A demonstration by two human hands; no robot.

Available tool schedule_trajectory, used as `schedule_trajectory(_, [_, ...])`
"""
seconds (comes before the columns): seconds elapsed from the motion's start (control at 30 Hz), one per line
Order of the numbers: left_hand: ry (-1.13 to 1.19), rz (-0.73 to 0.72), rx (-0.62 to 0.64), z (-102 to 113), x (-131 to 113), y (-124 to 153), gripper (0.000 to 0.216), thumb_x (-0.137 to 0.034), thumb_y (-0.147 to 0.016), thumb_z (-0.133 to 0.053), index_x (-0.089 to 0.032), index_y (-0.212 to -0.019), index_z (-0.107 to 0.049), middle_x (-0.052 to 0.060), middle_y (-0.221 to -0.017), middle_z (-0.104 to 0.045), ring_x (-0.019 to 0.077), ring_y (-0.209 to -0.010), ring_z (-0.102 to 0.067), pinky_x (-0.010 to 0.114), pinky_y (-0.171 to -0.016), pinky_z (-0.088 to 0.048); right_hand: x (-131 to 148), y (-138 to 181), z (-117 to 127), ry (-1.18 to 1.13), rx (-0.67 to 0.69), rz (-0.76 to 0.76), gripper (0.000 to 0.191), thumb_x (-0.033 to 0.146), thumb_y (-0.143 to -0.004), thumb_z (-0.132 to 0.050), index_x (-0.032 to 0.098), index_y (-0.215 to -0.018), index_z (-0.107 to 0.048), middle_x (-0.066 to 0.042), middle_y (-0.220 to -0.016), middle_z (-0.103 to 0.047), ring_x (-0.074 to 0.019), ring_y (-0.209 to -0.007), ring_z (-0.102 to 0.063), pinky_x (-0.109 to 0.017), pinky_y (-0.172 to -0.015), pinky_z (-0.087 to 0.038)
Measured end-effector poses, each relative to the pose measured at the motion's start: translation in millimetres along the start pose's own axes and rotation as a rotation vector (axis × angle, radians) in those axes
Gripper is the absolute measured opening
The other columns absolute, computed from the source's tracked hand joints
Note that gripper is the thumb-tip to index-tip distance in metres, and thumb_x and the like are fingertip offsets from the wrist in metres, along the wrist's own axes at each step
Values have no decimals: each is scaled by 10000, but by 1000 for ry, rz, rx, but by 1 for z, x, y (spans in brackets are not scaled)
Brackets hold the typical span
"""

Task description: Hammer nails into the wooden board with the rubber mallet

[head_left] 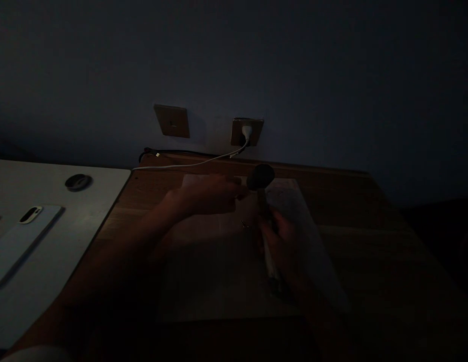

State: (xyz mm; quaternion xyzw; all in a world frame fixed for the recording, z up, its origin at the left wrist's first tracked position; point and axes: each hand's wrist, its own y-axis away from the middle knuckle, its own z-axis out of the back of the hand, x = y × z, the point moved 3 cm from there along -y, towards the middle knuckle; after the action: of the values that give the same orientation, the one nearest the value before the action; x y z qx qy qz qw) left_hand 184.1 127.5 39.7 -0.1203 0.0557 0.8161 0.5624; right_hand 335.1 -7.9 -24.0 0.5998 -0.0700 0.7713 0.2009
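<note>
In dim light, my right hand (pixel 281 236) is wrapped round the pale handle of a mallet (pixel 261 177), its dark round head pointing up and away from me. My left hand (pixel 218 193) reaches in from the left, fingers curled and pressed together, just left of the mallet's head. Whatever those fingers hold, if anything, is too dark to make out. Both hands are over a pale flat sheet or board (pixel 207 281) on the wooden table (pixel 354 251). A tiny shiny piece (pixel 245 224) shows between the hands, its kind unclear.
At left, a white surface (pixel 101 188) holds a phone (pixel 26 241) and a small dark round object (pixel 78 182). Behind the table, a white cable (pixel 196 164) runs to a wall socket (pixel 237 131). Another wall plate (pixel 172 121) is further left.
</note>
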Motion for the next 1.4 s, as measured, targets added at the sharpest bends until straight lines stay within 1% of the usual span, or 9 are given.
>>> schedule_trajectory(0.07, [187,32,-114,-2,24,-4,264,-81,-804,-627,-187,-1029,-717,28,-951,-742,144,-782,-669,237,-682,-467,-1,2,-2,-33,32,-56,410,592,-875,-644,211,-1026,-667,67,-517,-536,-138,-400,-493,-258,-386,-396])
schedule_trajectory(0.13, [294,95,-227,-14,47,-7,238,-82,-787,-603,-169,-977,-715,23,-912,-734,131,-751,-646,226,-668,-463,-1,3,-3,-55,55,-56,373,585,-886,-643,217,-943,-629,75,-513,-519,-117,-385,-468,-235,-366,-374])
schedule_trajectory(0.27, [386,200,-291,-44,69,1,206,-159,-814,-603,-170,-972,-734,30,-911,-735,137,-748,-647,233,-676,-474,-1,2,-4,-52,77,-16,311,523,-924,-616,219,-990,-631,75,-514,-521,-115,-404,-481,-226,-381,-377])
schedule_trajectory(0.37, [450,243,-307,-51,71,12,206,-211,-826,-618,-167,-994,-729,30,-910,-743,147,-783,-668,239,-709,-499,-2,1,-3,-47,73,-10,310,520,-926,-620,223,-1010,-641,69,-517,-532,-120,-416,-488,-233,-393,-380])
schedule_trajectory(0.5, [485,257,-337,-50,68,18,217,-229,-831,-631,-169,-1024,-708,28,-913,-744,143,-785,-672,237,-715,-516,1,2,-3,-41,60,-29,326,552,-905,-625,227,-929,-623,71,-491,-512,-115,-392,-452,-245,-389,-354])
schedule_trajectory(0.77, [429,247,-361,-54,68,17,183,-154,-838,-635,-171,-994,-729,10,-834,-723,122,-726,-643,224,-676,-479,2,4,-5,-56,66,-80,364,580,-875,-641,223,-942,-621,78,-498,-509,-112,-373,-444,-235,-357,-359])
schedule_trajectory(1.0, [396,228,-330,-54,66,19,179,-165,-855,-621,-172,-998,-728,10,-821,-719,123,-704,-633,234,-687,-481,6,5,-5,-50,80,-64,358,583,-883,-632,229,-936,-619,76,-500,-508,-112,-380,-452,-231,-357,-367])
schedule_trajectory(1.17, [409,165,-332,-54,66,15,156,-192,-878,-598,-173,-957,-731,44,-950,-736,151,-834,-671,253,-755,-504,1,4,-7,-63,70,-86,369,579,-861,-662,225,-953,-617,80,-506,-505,-112,-385,-453,-224,-352,-374])
schedule_trajectory(1.4, [441,214,-322,-55,67,13,186,-146,-855,-608,-165,-1007,-715,27,-889,-741,137,-763,-671,247,-727,-508,6,3,-10,-70,127,-90,353,566,-866,-648,221,-934,-624,74,-504,-503,-105,-386,-438,-216,-348,-361])
